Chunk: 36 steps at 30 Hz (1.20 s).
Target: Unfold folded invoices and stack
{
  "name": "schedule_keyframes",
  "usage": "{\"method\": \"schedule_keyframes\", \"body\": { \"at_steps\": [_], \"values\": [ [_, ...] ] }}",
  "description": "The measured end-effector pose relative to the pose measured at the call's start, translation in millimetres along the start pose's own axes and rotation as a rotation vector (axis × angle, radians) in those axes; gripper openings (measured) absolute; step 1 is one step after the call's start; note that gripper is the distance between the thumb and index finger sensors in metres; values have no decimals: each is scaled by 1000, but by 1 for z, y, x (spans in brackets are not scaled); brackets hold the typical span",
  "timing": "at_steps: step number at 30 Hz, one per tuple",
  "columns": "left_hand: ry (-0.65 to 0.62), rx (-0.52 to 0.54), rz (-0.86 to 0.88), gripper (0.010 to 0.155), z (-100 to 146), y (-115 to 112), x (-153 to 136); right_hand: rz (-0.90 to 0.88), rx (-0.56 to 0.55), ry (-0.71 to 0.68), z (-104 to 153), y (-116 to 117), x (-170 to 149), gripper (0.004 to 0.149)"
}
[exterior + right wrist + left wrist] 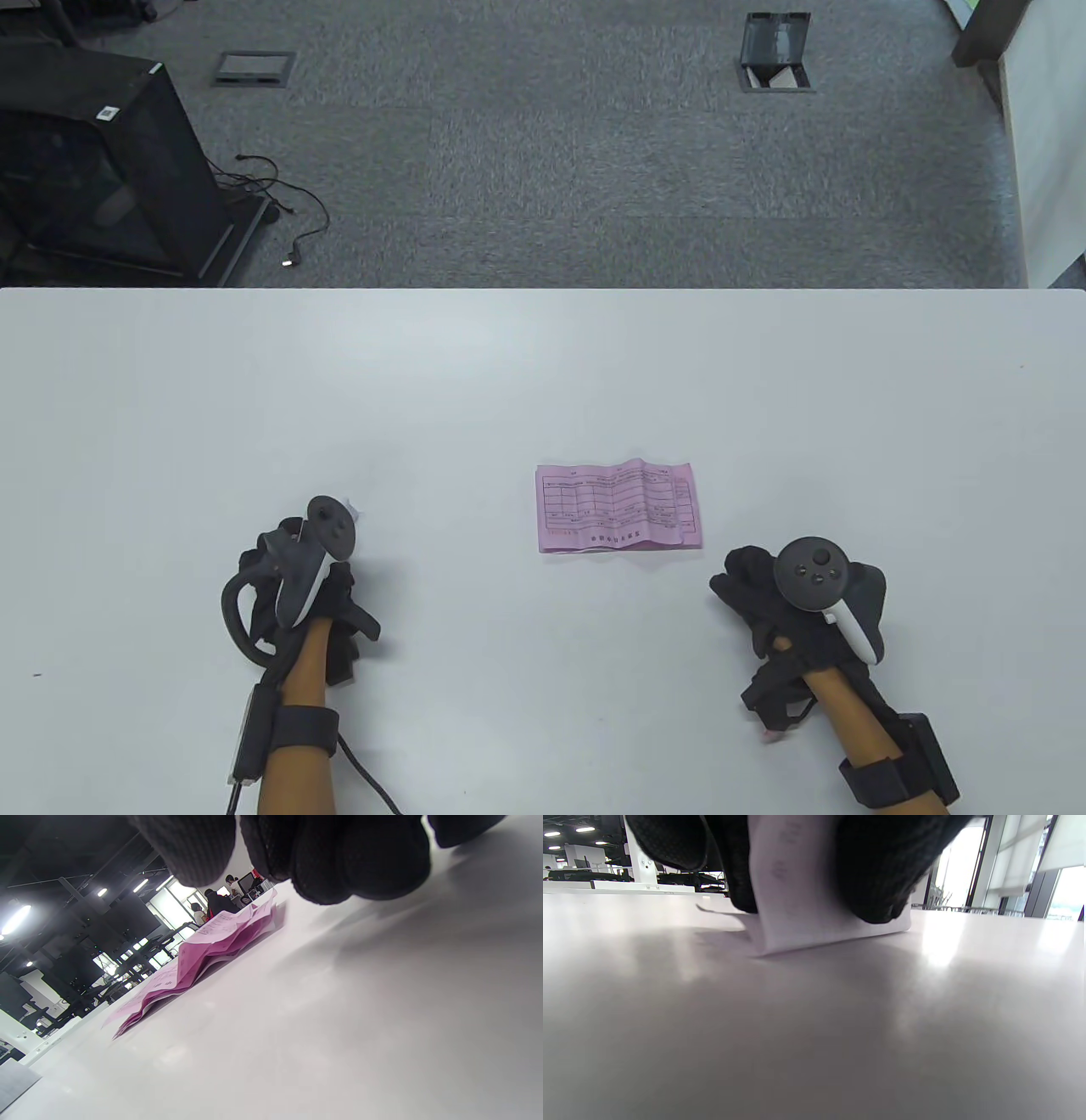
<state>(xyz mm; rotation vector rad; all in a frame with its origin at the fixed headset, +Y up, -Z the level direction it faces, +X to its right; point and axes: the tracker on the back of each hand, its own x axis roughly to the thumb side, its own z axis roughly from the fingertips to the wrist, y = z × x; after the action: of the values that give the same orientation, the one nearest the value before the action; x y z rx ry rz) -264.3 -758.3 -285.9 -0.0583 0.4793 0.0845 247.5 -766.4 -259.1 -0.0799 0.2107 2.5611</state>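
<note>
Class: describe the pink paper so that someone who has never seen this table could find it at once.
On the white table, look near the front edge, between the two gloved hands and nearer the right hand. The pink paper lies there unfolded, creased, printed with a grid form. It is the only coloured thing on the table.

Open-plan office. Grey carpet tiles (543, 170) with floor outlet boxes (254, 68) top of table view; white table (543, 382); desks with monitors (246, 882), seated people, ceiling strip lights (584, 829) in wrist views.
</note>
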Motion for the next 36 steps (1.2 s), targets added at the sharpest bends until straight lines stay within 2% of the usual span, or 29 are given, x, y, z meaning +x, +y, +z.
{"method": "schedule_keyframes", "body": {
  "at_steps": [6, 12, 18, 20, 22, 26, 28, 33, 36],
  "values": [
    [-63, 46, 213, 47, 17, 18, 1, -10, 7, -32, 4, 0, 6, 52],
    [-242, -17, 590, 44, 51, 36, 30, -38, 5, -122, 12, 0, 21, 51],
    [-510, -165, 903, 42, 91, 28, 80, -52, 13, -203, 22, 2, 34, 51],
    [-590, -252, 990, 41, 102, 20, 97, -63, 22, -228, 25, 4, 37, 52],
    [-696, -383, 1081, 41, 113, 7, 113, -86, 38, -254, 28, 6, 41, 53],
    [-772, -574, 1163, 41, 126, -12, 129, -142, 89, -300, 31, 10, 47, 57],
    [-805, -619, 1163, 41, 130, -17, 132, -177, 124, -322, 32, 13, 50, 62],
    [-877, -725, 1088, 41, 135, -25, 137, -334, 331, -397, 30, 26, 56, 84],
    [-911, -782, 1057, 41, 138, -29, 139, -375, 444, -431, 27, 33, 57, 92]
  ]
}}
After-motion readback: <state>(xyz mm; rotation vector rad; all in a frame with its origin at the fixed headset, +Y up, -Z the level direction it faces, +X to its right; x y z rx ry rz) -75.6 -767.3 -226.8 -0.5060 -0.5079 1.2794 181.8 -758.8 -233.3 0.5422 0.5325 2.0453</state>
